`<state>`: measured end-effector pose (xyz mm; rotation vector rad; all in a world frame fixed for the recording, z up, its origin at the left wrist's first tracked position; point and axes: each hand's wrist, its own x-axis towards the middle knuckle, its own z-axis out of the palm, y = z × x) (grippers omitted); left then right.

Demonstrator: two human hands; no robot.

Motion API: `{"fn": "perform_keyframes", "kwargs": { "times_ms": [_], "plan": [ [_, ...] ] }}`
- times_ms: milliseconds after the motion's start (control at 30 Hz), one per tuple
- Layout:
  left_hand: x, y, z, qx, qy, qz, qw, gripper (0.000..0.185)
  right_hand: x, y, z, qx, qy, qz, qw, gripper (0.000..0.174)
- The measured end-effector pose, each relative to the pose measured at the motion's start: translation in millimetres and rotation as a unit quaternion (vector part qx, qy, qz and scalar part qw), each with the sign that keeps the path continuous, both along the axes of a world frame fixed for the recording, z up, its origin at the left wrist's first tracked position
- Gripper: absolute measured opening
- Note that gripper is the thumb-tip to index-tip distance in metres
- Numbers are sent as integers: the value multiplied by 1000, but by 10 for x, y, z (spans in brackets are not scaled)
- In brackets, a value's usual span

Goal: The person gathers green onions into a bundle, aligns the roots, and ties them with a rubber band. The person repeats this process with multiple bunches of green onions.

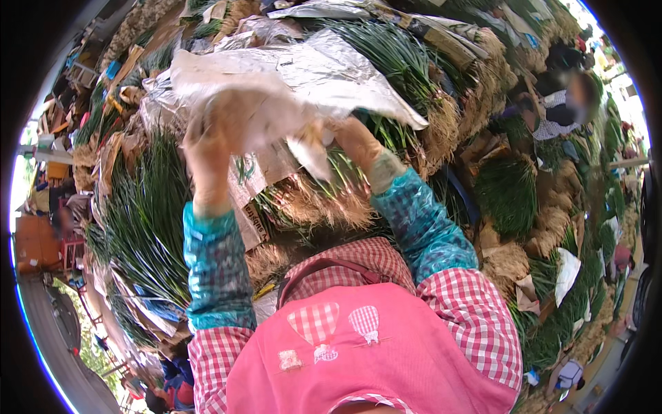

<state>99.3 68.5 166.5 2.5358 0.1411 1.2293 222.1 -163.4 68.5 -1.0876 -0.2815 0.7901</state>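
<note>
My left hand [207,137] grips the near left part of a whitish sheet [331,67], blurred by motion. My right hand [351,139] is at the sheet's near edge on the right, with its fingers partly hidden by it, so its grip cannot be told. The sheet spreads away from me over bundles of green onions. Below and between my hands lie green onions with pale stems and stringy roots [331,204], beside a printed brown paper sack [253,207]. Teal plastic sleeve covers are on both my forearms.
Long green onion leaves [150,217] lie at the left. More bundles [388,57] with tan roots stand beyond the sheet, and another green bundle [507,191] lies at the right. A person [563,108] is at the upper right, others near the rim. A brown cardboard box [36,243] stands far left.
</note>
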Motion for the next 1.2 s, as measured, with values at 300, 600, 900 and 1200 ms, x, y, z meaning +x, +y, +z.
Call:
{"fn": "perform_keyframes", "kwargs": {
  "times_ms": [300, 600, 900, 1200],
  "plan": [
    [583, -669, 344, -333, 279, -205, 877, 33, 389, 340, 548, -153, -479, 64, 862, 34],
    [745, -1019, 503, -136, -18, -363, 922, 31, 1183, 85, 835, 439, 47, -68, 895, 43],
    [91, -550, -1127, -33, 134, -163, 977, 34, 2136, -904, -1133, -383, -569, -207, 698, 56],
    [-1678, -766, -2275, -331, 339, -45, 879, 33, 813, -1396, -1467, -540, -450, -206, 681, 46]
  ]
}}
